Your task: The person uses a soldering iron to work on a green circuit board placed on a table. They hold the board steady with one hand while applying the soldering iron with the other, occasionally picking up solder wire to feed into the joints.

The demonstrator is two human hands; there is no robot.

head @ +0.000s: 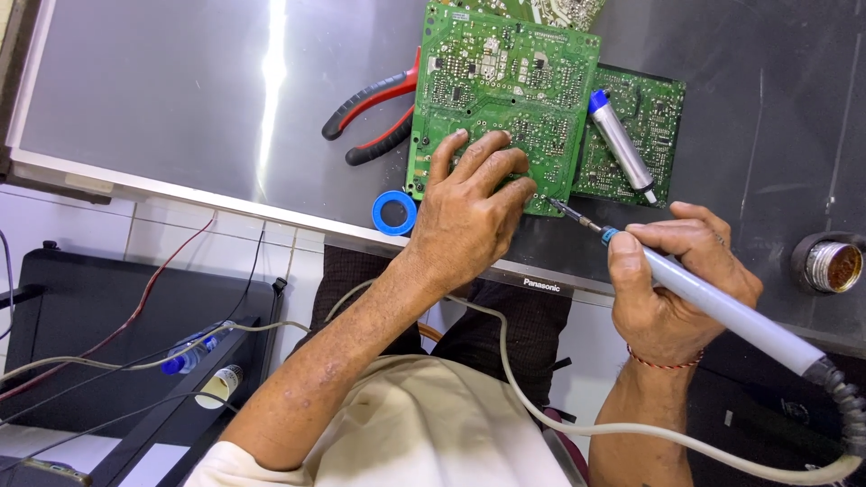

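Observation:
My left hand (pixel 469 203) lies flat on the near edge of a large green circuit board (pixel 501 90), fingers spread and pressing it down. My right hand (pixel 677 280) grips a pale grey soldering iron (pixel 722 307) like a pen. Its dark tip (pixel 564 212) touches the board's near right corner, just beside my left fingers. The iron's white cable (pixel 577 424) loops down past my lap.
A second green board (pixel 663 108) lies under the first, with a silver desoldering pump (pixel 621 144) on it. Red-handled pliers (pixel 374 113) lie left of the boards. A blue solder spool (pixel 394 213) sits by my left wrist. A round tin (pixel 830 263) stands at right.

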